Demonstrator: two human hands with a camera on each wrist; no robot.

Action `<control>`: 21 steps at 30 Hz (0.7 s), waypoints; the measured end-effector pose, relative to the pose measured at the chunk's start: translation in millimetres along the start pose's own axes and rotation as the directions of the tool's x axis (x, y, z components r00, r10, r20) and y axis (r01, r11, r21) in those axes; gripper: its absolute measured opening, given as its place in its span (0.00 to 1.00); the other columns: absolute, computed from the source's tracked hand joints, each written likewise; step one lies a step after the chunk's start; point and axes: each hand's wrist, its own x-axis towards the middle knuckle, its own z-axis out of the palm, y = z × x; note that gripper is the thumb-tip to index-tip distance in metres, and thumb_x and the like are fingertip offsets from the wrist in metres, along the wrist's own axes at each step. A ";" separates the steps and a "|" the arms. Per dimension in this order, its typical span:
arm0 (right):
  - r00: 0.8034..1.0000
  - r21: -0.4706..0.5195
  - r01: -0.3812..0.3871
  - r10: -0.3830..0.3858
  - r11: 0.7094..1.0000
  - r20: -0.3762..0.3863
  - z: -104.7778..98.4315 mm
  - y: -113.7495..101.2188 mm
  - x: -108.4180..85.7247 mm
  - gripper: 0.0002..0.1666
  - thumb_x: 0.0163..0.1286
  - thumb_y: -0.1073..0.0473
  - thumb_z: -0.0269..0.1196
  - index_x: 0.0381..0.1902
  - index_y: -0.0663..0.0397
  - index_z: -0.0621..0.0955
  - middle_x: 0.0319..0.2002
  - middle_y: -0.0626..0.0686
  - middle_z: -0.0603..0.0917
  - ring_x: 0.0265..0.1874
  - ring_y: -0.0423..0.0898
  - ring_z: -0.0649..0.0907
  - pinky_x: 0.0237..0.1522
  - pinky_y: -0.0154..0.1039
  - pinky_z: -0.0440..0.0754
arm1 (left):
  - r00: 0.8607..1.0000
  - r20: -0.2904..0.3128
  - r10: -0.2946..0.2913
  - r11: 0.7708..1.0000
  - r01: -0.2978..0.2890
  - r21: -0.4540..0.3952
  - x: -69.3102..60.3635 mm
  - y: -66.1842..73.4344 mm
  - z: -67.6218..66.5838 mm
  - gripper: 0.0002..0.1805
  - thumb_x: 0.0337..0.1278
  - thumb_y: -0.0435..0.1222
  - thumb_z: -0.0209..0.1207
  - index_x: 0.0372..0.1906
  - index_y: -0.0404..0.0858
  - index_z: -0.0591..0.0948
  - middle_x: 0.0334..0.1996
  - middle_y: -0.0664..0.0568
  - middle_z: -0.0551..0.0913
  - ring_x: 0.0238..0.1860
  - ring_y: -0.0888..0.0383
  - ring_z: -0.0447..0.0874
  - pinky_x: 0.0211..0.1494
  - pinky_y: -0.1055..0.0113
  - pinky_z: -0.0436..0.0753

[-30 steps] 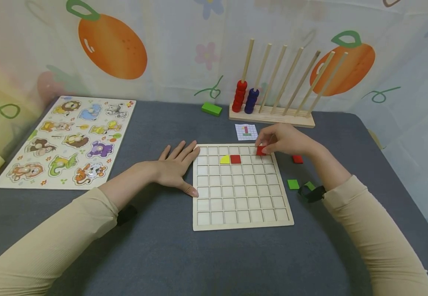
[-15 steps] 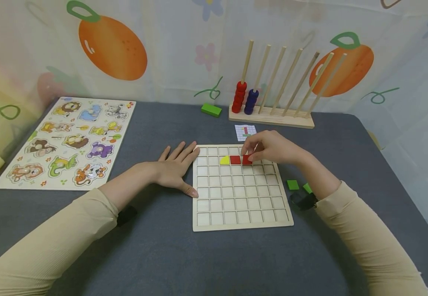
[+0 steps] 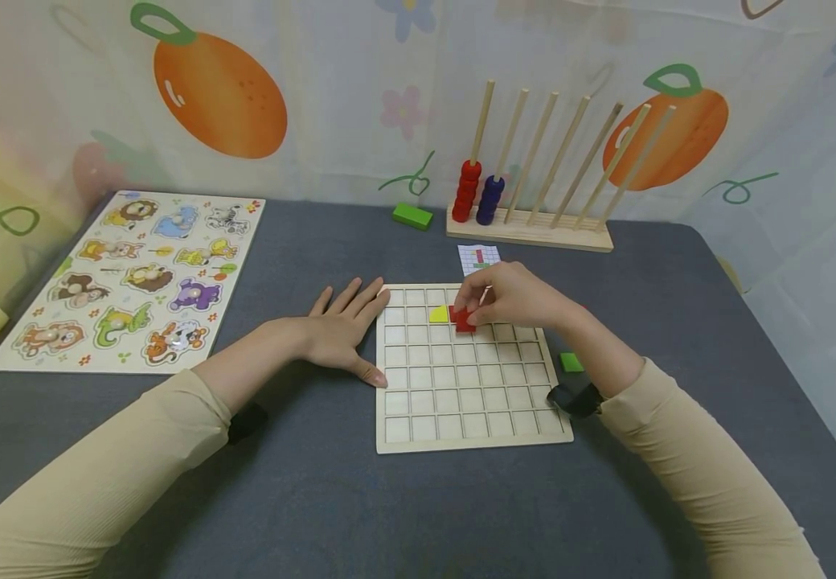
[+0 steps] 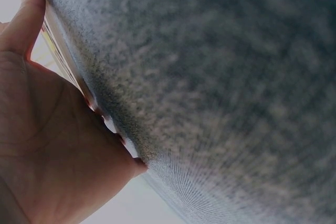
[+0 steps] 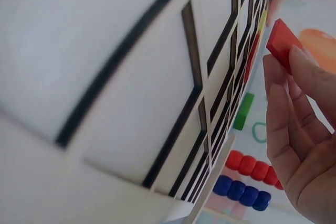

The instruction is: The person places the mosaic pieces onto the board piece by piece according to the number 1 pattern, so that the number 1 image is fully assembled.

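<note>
Held tile (image 5: 281,40) shifted left; laid red tile (image 3: 452,312) mostly hidden.

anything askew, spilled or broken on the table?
Nothing stands out. The grid board lies flat, the yellow piece sits in a cell, and the right hand pinches a red tile. The bead rack stands upright. No spill or damage shows.

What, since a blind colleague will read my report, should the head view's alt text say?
A person's right hand pinches a red tile above a wooden grid board, with the left hand spread against the board's left edge. Behind stands a peg rack with red and blue beads; an animal puzzle lies to the left.
</note>
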 end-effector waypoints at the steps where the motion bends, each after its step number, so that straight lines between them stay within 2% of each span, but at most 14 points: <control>1: 1.000 0.001 0.000 0.000 1.000 0.002 0.7 -0.8 0.5 0.09 0.63 0.67 0.68 0.40 0.50 0.86 0.34 0.51 0.84 0.35 0.45 0.83 0.43 0.39 0.81 | 1.000 0.000 -0.003 1.000 0.003 -0.002 0.2 -0.2 0.1 0.74 0.39 0.75 0.61 0.80 0.49 0.30 0.79 0.56 0.20 0.81 0.48 0.16 0.78 0.37 0.27; 8: 1.000 -0.019 -0.005 0.006 1.000 0.021 6.0 -3.2 4.2 0.10 0.62 0.69 0.67 0.39 0.51 0.86 0.33 0.50 0.86 0.34 0.44 0.82 0.42 0.38 0.80 | 1.000 0.008 -0.007 1.000 0.006 0.013 1.2 -0.1 0.6 0.74 0.39 0.74 0.61 0.79 0.49 0.29 0.79 0.56 0.19 0.80 0.48 0.16 0.78 0.38 0.27; 13: 0.999 -0.030 -0.010 0.011 0.999 0.038 8.6 -2.1 5.0 0.09 0.62 0.69 0.67 0.39 0.52 0.85 0.32 0.51 0.86 0.33 0.43 0.83 0.39 0.37 0.79 | 1.000 0.005 0.014 1.000 -0.014 -0.003 -1.5 1.6 -1.4 0.73 0.41 0.73 0.62 0.80 0.47 0.31 0.80 0.53 0.21 0.81 0.46 0.17 0.78 0.37 0.27; 21: 0.999 -0.049 -0.022 0.024 0.999 0.036 9.7 -2.5 4.4 0.08 0.60 0.69 0.69 0.35 0.51 0.86 0.32 0.50 0.87 0.32 0.42 0.83 0.39 0.37 0.80 | 1.000 0.005 0.020 1.000 -0.020 0.001 -4.3 2.7 -3.1 0.71 0.44 0.71 0.63 0.80 0.46 0.31 0.80 0.52 0.21 0.81 0.45 0.17 0.77 0.36 0.27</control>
